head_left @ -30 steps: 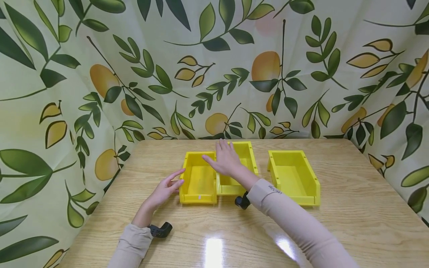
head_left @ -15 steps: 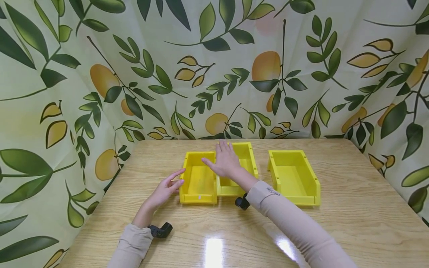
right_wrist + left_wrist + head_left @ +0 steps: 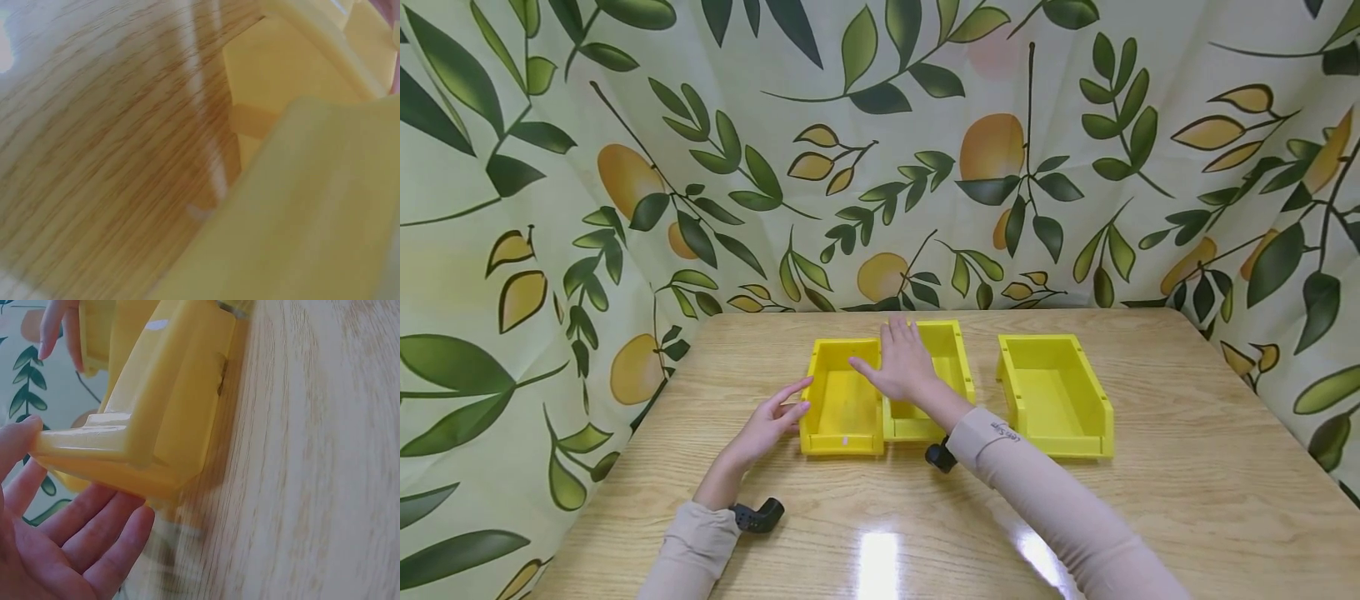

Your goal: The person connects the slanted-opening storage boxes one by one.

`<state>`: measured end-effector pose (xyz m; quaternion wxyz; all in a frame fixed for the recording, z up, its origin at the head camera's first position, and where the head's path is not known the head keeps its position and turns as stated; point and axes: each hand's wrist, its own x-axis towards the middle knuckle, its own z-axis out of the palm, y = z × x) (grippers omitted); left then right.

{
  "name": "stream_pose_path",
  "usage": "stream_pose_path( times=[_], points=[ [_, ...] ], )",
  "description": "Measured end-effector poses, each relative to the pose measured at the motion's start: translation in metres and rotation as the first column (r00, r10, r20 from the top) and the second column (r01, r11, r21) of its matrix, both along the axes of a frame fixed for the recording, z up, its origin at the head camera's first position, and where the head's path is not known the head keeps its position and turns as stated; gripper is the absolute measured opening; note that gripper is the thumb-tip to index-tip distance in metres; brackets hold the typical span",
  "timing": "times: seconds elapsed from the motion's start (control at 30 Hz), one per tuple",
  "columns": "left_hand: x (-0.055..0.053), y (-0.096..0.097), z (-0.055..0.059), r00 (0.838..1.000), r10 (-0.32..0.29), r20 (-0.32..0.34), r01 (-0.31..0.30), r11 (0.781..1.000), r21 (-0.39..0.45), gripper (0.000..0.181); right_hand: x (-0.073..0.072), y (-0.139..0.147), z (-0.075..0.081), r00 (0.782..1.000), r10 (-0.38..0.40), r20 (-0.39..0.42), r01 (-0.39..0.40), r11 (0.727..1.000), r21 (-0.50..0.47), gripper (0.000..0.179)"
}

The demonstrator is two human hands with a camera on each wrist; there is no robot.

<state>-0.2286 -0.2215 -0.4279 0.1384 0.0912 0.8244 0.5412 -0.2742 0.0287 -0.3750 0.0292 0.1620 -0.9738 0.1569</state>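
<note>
Two yellow storage bins stand side by side. My left hand (image 3: 773,423) is at the outer left wall of the left bin (image 3: 844,444). In the left wrist view its thumb tip is at the bin's rim (image 3: 81,439), and the other fingers, extended, lie along the outside. My right hand (image 3: 904,362) lies with straight fingers over the left side of the middle bin (image 3: 917,431), fingertips at its back edge and thumb spread toward the left bin. The middle bin sits slightly farther back than the left one. The right wrist view shows yellow bin walls (image 3: 312,206) close up.
A third yellow bin (image 3: 1060,446) stands apart on the right of the wooden table (image 3: 820,542). Behind the table hangs a cloth (image 3: 715,75) printed with leaves and fruit. Black wrist cameras sit on both wrists.
The middle bin has slid slightly toward me, with my right hand moving along. My left hand stays at the left bin.
</note>
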Motion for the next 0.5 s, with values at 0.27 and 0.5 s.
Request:
stream_pose_path(
  times=[0.27, 0.5],
  points=[
    [-0.0016, -0.0007, -0.0013, 1.000, 0.004, 0.008, -0.004, 1.000, -0.008, 0.057, -0.0008, 0.0005, -0.0065, 1.000, -0.004, 0.018, 0.004, 1.000, 0.000, 0.093],
    [-0.0036, -0.0007, -0.0032, 1.000, 0.008, 0.012, -0.008, 1.000, -0.004, 0.057, -0.0009, -0.0003, -0.0095, 1.000, -0.004, 0.011, 0.004, 1.000, 0.010, 0.093]
  ],
)
